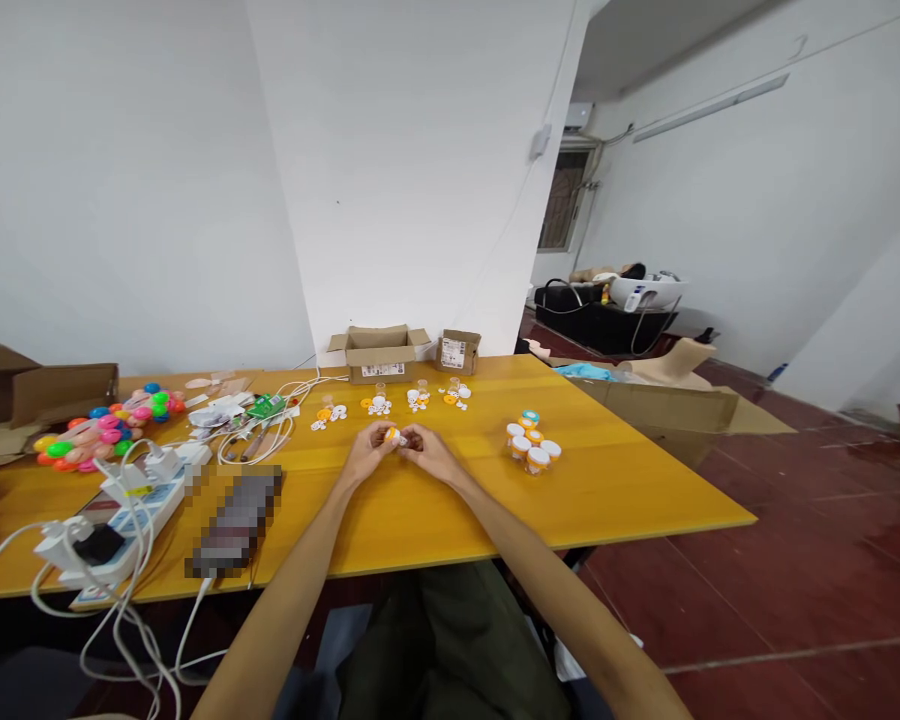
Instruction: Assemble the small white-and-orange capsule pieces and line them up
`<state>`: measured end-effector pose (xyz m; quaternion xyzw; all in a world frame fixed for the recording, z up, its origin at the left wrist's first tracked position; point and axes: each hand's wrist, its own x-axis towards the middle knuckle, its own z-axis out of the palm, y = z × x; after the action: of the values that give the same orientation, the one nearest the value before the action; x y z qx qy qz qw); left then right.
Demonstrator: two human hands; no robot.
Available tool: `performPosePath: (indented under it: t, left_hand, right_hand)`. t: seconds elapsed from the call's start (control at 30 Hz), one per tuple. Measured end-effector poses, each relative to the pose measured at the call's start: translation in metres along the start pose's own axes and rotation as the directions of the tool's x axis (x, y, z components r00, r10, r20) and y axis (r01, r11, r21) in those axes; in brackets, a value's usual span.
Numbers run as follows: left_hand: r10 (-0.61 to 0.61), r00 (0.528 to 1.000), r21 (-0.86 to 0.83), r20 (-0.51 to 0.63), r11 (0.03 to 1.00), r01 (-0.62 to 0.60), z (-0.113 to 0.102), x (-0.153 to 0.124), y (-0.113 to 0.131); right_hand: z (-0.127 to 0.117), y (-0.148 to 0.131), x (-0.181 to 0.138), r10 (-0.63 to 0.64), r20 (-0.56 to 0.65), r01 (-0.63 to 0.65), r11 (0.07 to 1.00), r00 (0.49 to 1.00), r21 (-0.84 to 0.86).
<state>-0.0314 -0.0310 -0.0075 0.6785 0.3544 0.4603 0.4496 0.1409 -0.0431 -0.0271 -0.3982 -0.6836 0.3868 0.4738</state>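
Now orange-wht piece btwn L hand, R hand; axis unclear

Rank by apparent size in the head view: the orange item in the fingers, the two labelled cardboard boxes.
1. Left labelled box, flaps spread
2. Right labelled box
3. Orange item, though nearest; partly hidden

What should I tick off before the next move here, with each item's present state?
1. Both hands in view: ok; left hand and right hand meet over the table.
2. Item held: ok; a small orange-and-white item is between them.
3. Held item's closure: cannot tell; too small, partly covered by fingers.
4. Loose pieces on the table: ok; several groups lie beyond the hands.
5. Lidded jars apart from the hands: ok; clustered to the right.
6. Power strip apart from the hands: ok; far left.
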Motion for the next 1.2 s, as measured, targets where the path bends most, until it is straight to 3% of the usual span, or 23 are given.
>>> performPosePath:
  t: [0.8,1.2]
  left_hand:
    - [0.042,0.999,0.179,-0.011,0.983,-0.039,0.003,-0.003,0.003]
    - [0.042,0.998,0.199,-0.042,0.979,-0.033,0.002,-0.004,0.007]
  right_hand:
    - [0.002,-0.004,-0.005,-0.055,-0.081,0.043,0.989,0.995,-0.139]
    - [0.005,-0.013,-0.009,-0.072,-0.036,0.066,0.986,0.997,-0.155]
